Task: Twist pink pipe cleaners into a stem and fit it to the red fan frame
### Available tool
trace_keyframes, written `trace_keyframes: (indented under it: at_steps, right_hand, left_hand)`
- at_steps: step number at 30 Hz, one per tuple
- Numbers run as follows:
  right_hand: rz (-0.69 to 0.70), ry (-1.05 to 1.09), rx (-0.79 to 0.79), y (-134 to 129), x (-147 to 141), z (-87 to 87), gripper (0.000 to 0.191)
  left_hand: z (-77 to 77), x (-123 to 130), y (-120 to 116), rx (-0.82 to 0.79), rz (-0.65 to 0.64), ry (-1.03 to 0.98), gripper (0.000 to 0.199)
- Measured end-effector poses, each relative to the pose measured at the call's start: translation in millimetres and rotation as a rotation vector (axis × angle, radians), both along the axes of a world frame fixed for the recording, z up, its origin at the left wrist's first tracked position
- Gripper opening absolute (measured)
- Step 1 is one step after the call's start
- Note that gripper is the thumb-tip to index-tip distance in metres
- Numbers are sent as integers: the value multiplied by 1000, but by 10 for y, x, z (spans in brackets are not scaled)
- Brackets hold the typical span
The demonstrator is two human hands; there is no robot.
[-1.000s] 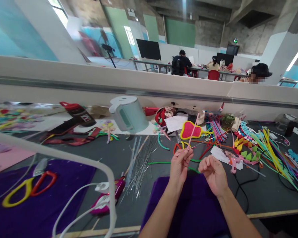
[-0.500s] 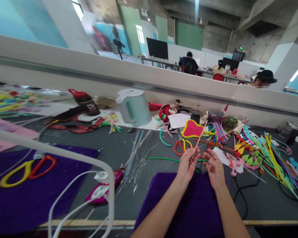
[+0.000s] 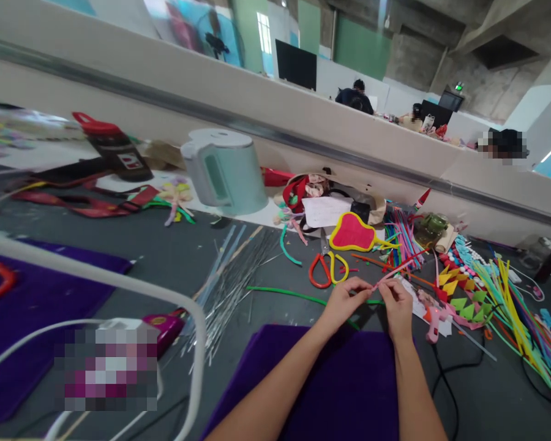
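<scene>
Spanning the frame, a dark counter carries a craft job in what looks like an early stage. A purple cloth covers the lower center; a pale green kettle stands upper left of center. Loose colored stems fan out at right, apparently unworked. Just right of center, a worker's left hand and right hand come nearly together, each grip closed in a fingertip pinch. Above them lies a red piece edged in yellow, its border seemingly complete. Scissors with orange and yellow handles rest just below it, held by neither hand. Slimmest of all, a pink strip is what both grips hold, its free length slanting toward the upper right. It appears to be joined to nothing so far, suggesting most of its handling remains; fingers hide the pinched end, so any bend there cannot be told.
</scene>
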State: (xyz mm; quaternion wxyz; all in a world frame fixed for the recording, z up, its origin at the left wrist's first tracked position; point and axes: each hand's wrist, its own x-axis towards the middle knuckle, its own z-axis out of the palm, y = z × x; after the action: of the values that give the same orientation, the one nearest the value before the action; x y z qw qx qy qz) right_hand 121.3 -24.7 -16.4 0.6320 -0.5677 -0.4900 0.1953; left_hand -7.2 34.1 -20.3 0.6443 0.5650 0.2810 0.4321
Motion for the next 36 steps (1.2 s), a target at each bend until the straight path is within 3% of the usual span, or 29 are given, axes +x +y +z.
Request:
trace_keyframes:
  at_steps: [4,10,20,25,36]
  right_hand:
    - [37,-86,-1,-63,7,39,19]
    - [5,-33,-78,-71,-8,7,19]
    - [-5,-79,-39,-67,-36,-34,18]
    - [-18,-33,-49,-64,-59,-57,18]
    - [55,28,-45,-63,-82,-15,17]
  left_hand:
    - [-20,-31,-14,247,8,120,8]
    - [-43,-15,-69,291,157,142,6]
    - [-52,6,-140,356,238,213,7]
    - [-9,-28,-158,574,264,332,9]
    - [51,-66,-138,553,187,313,12]
